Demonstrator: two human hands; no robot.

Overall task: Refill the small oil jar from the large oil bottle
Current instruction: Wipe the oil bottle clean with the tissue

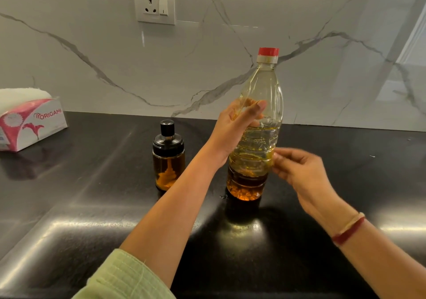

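On the black countertop (92,195), near its middle, stands the large oil bottle (255,144), a clear plastic one with its red cap (268,51) screwed on and yellow oil filling roughly the lower half. Its base is down at the counter and its top leans slightly to the right.

The left hand (235,126) grips this bottle around the upper body, just above the oil line. The thumb (255,107) lies across the front, and the fingers are wrapped behind (they show through the plastic). A pale green sleeve (124,278) covers that upper arm.

The right hand (297,169) is at the bottle's lower right side, holding nothing, its fingers loosely bent. The fingertips reach the bottle's edge, but the blur hides whether they touch it. A red thread bracelet (349,229) circles that wrist.

The small oil jar (168,158) stands upright to the left of the bottle, apart from it. Its black lid (167,137) is on and amber oil fills its glass part.

Far left of the bottle sits an Origami tissue box (32,123). Behind the bottle rises a marble backsplash (92,68) with a wall socket (155,5) up to its left.
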